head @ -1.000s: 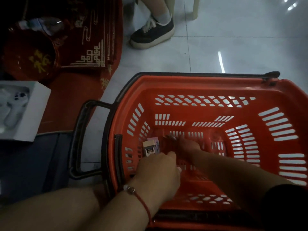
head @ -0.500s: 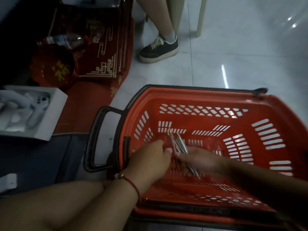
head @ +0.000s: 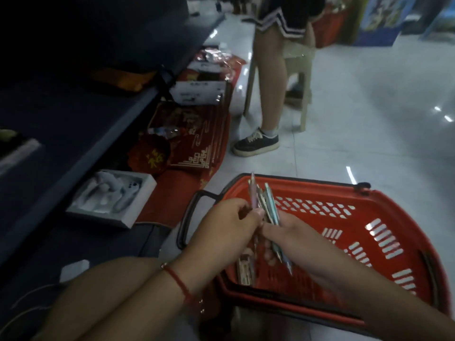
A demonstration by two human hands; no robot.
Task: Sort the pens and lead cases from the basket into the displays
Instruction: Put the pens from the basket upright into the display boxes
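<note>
Over the red slotted plastic basket [head: 344, 242], both hands have a fistful of slim, smooth pens [head: 267, 205], left hand [head: 226, 225] pinching, right hand [head: 293, 237] wrapped round, so I'd guess they're mid-pickup and next need carrying to displays I can't spot here.

A glossy pale tiled floor [head: 357, 124] reflects small bright ceiling lights. Along the left runs a dark blue shelf unit [head: 73, 114], its upper part in shadow. A red patterned mat [head: 197, 143] lies at its foot. 1 beige plastic stool [head: 299, 77] stands farther back, with colourful displays [head: 384, 18] beyond.
</note>
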